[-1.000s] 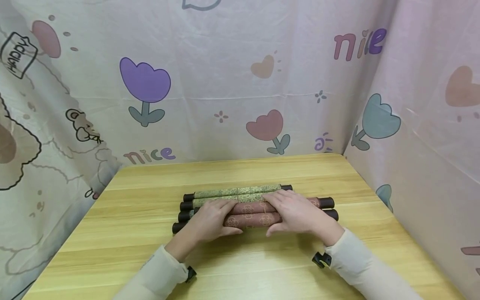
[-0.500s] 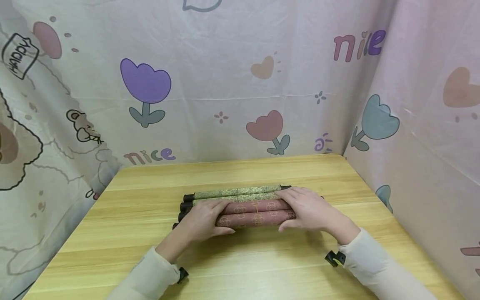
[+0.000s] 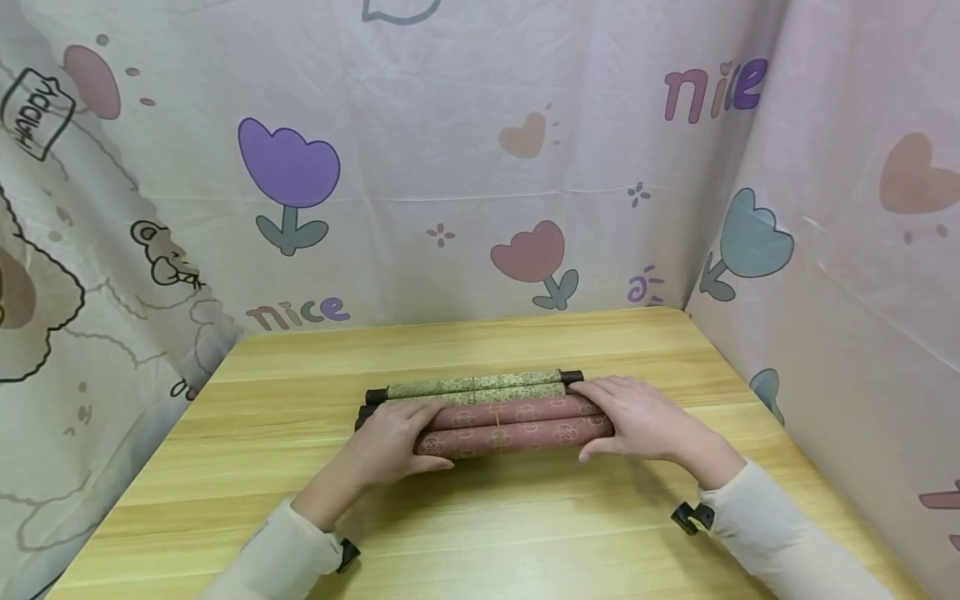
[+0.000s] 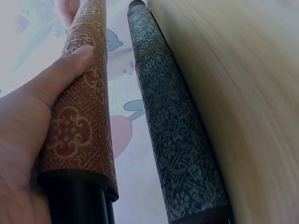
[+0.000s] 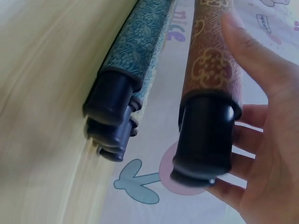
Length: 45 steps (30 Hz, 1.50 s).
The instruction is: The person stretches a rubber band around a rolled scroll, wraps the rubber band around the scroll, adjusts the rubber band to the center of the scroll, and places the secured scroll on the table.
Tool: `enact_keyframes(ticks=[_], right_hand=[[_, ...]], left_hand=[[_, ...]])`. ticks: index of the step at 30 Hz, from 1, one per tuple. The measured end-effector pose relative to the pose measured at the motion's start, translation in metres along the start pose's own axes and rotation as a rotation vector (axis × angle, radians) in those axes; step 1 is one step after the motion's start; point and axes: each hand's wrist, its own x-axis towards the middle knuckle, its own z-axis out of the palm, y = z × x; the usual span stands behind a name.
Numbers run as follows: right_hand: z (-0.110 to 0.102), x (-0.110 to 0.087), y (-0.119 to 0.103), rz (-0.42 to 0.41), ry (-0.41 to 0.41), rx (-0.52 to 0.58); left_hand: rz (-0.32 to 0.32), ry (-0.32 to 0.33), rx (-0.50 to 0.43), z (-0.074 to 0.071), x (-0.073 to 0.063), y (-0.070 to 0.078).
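A red hanging scroll (image 3: 517,423) with gold flower patterns and a tie cord is rolled up as two side-by-side rolls with black end knobs. My left hand (image 3: 393,440) grips its left end, thumb along the near side. At the other end my right hand (image 3: 647,421) holds it with thumb and fingers round the rolls. Both wrist views show the red scroll raised apart from a blue patterned scroll (image 4: 170,121), which lies on the table and is hidden beneath it in the head view. Behind lies a green speckled scroll (image 3: 517,381), also in two rolls.
The wooden table (image 3: 480,533) has a light yellow grain. A printed curtain (image 3: 420,167) with flowers and words hangs round its back and sides. A small black device (image 3: 692,517) sits at the right sleeve cuff, and another black piece (image 3: 347,556) at the left.
The red scroll has shifted left, with its cord now further left. My left hand has moved left, and my right hand has slid right toward the scroll's end, covering its knobs.
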Motion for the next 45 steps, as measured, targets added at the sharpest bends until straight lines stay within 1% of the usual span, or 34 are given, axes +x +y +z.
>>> enact_keyframes(ticks=[5, 9, 13, 16, 23, 31, 37, 40, 45], right_hand=[[0.000, -0.003, 0.002, 0.005, -0.016, -0.004], [0.002, -0.003, 0.001, -0.009, -0.010, -0.021], [0.003, -0.004, -0.001, -0.026, -0.004, -0.033], [0.004, -0.005, -0.002, -0.021, -0.014, -0.039], [0.007, -0.006, -0.006, -0.039, -0.020, -0.061], [0.011, -0.006, -0.012, -0.069, -0.028, -0.056], [0.015, -0.006, -0.015, -0.061, -0.066, -0.046], [0.017, -0.007, -0.017, -0.060, -0.081, -0.043], [0.022, -0.006, -0.020, -0.068, -0.093, -0.042]], left_hand=[[-0.006, -0.008, 0.005, -0.002, -0.004, -0.003], [-0.011, -0.020, -0.011, -0.003, -0.006, -0.003], [-0.016, -0.048, -0.018, -0.007, -0.007, -0.003], [-0.019, -0.077, -0.012, -0.008, -0.007, -0.003], [-0.028, -0.134, -0.009, -0.006, -0.012, -0.003], [-0.028, -0.159, -0.008, -0.005, -0.017, -0.004], [-0.017, -0.172, 0.012, -0.003, -0.023, -0.003], [-0.030, -0.186, 0.007, -0.003, -0.027, -0.003], [-0.070, -0.232, -0.024, -0.002, -0.032, -0.002]])
